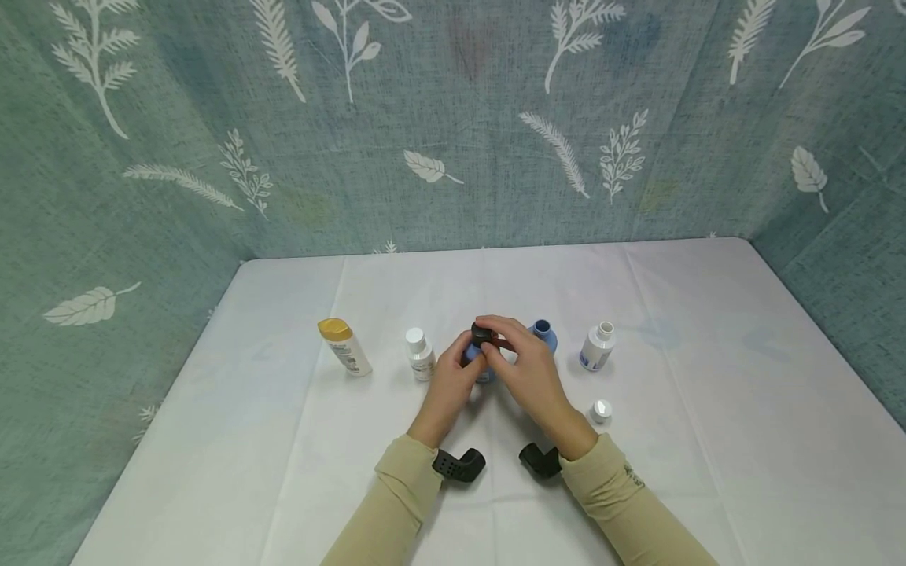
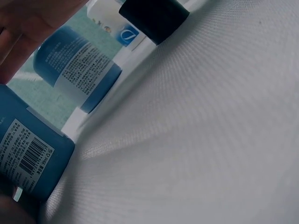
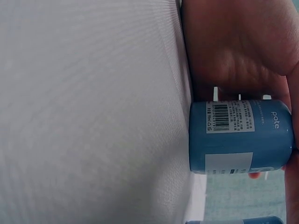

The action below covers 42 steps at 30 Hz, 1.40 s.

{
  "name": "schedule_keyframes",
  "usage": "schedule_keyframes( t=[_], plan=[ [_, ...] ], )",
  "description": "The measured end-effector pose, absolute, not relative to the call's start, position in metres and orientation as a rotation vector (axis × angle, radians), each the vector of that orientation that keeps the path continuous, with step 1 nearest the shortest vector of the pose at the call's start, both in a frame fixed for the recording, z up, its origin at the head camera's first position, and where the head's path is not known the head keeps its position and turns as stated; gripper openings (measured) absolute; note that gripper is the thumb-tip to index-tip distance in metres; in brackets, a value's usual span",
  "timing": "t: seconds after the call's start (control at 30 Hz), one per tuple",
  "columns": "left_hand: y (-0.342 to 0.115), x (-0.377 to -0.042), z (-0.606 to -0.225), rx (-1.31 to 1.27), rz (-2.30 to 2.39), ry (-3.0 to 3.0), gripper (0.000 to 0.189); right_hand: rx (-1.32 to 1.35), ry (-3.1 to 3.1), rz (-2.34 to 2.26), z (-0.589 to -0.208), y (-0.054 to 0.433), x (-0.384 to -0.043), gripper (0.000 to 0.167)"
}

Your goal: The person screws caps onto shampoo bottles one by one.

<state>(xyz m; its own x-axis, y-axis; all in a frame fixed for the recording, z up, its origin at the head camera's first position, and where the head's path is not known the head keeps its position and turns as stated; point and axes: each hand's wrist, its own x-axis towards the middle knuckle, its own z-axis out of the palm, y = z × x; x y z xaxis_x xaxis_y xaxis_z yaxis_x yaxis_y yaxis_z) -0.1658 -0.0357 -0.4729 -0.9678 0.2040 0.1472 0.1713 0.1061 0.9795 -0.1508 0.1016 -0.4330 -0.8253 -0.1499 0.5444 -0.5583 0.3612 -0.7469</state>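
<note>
In the head view my left hand grips a blue bottle that stands upright on the table. Above that bottle's top, the fingers of my right hand pinch a black cap; whether it touches the neck is hard to tell. The left wrist view shows the held bottle with its barcode label, its base on the cloth. My right wrist view has the same bottle, partly wrapped by a hand. Just right of my hands is a second blue bottle, its mouth uncovered.
To the right stand an uncapped white bottle and a loose white cap. On the left are a white-capped bottle and a white bottle with a yellow cap. A white cloth covers the table; a leaf-patterned curtain hangs behind.
</note>
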Motion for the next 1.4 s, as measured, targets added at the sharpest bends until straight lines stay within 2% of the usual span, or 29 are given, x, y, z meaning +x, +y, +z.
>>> schedule_keyframes(
  t=[0.43,0.73,0.93,1.4],
  plan=[
    [-0.036,-0.154,-0.444,0.4,2.045,2.266,0.03,0.597,-2.229,1.465,-0.433,0.101,-0.151,0.029],
    [-0.038,-0.167,-0.465,0.353,2.05,2.296,0.028,0.615,-2.238,1.426,-0.431,0.099,-0.153,0.031],
    [-0.035,-0.164,-0.47,0.358,2.019,2.359,0.029,0.606,-2.248,1.395,-0.433,0.102,-0.15,0.043],
    [-0.034,-0.165,-0.471,0.35,2.03,2.354,0.031,0.606,-2.233,1.447,-0.434,0.103,-0.15,0.037]
  ],
)
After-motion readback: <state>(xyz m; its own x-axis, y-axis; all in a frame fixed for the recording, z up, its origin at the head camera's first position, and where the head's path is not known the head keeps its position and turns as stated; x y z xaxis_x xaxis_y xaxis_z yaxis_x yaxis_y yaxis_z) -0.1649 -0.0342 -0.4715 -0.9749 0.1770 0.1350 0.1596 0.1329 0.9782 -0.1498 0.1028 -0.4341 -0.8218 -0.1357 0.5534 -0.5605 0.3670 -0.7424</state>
